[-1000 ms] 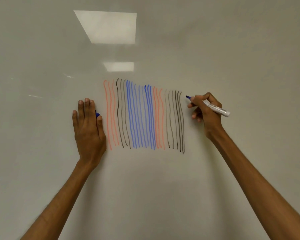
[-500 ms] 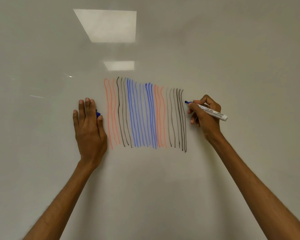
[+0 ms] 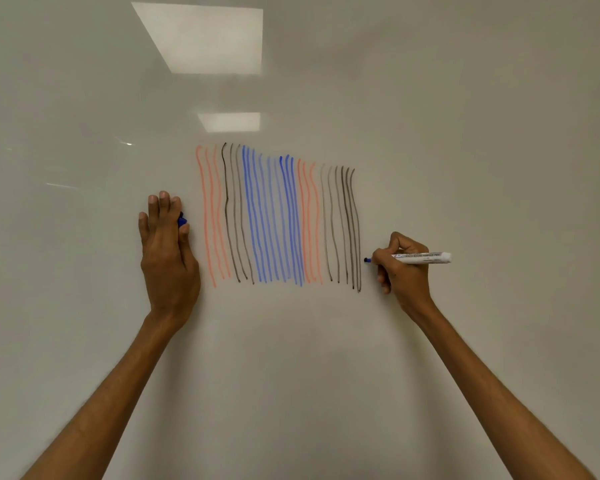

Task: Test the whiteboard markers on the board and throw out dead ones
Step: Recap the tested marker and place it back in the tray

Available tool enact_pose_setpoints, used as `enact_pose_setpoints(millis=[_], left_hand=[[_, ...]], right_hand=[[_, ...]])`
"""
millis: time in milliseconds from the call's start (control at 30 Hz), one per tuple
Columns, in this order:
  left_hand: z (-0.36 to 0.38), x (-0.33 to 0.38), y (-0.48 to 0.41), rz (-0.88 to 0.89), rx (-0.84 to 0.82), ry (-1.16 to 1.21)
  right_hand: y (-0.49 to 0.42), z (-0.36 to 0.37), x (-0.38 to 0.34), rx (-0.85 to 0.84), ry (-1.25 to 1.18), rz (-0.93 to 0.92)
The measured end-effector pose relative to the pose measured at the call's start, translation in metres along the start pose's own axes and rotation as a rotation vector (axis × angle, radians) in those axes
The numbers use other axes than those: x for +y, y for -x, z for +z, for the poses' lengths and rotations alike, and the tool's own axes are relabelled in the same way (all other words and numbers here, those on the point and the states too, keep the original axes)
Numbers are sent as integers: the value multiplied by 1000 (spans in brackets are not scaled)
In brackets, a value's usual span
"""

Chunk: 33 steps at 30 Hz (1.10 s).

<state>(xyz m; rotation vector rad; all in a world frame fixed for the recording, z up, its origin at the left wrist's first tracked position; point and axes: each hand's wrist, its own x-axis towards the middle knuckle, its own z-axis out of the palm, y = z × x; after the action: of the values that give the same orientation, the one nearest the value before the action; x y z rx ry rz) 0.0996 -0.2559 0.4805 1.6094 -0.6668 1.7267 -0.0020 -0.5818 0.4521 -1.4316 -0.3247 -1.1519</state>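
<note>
My right hand (image 3: 400, 268) grips a white marker (image 3: 425, 257) with a blue tip, lying almost level. Its tip is at the whiteboard (image 3: 482, 150), just right of the lower ends of the rightmost black lines. No blue stroke shows above the tip. My left hand (image 3: 167, 251) rests flat on the board left of the orange lines, fingers straight. A blue cap (image 3: 182, 221) is tucked between its thumb and forefinger, mostly hidden. The test lines (image 3: 278, 216) run in orange, black and blue bands.
Reflections of two ceiling lights (image 3: 205, 38) show in the upper board. The board fills the whole view. No other markers and no bin are in view.
My right hand has moved the marker down the board beside the rightmost black line, from near its top to near its bottom. My left hand has stayed put.
</note>
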Motion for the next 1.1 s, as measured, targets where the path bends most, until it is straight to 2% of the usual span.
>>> enact_pose_setpoints(millis=[367, 567, 667, 933, 1100], left_hand=[[-23, 5, 24, -39, -148, 33], [-50, 33, 47, -239, -263, 122], [-68, 56, 81, -273, -339, 232], [-105, 116, 193, -744, -666, 572], [-119, 133, 239, -895, -760, 617]], right_hand=[[23, -9, 8, -78, 45, 153], [50, -12, 9, -105, -50, 192], [77, -8, 9, -115, -75, 235], [166, 4, 9, -259, -106, 427], [222, 10, 16, -342, -123, 545]])
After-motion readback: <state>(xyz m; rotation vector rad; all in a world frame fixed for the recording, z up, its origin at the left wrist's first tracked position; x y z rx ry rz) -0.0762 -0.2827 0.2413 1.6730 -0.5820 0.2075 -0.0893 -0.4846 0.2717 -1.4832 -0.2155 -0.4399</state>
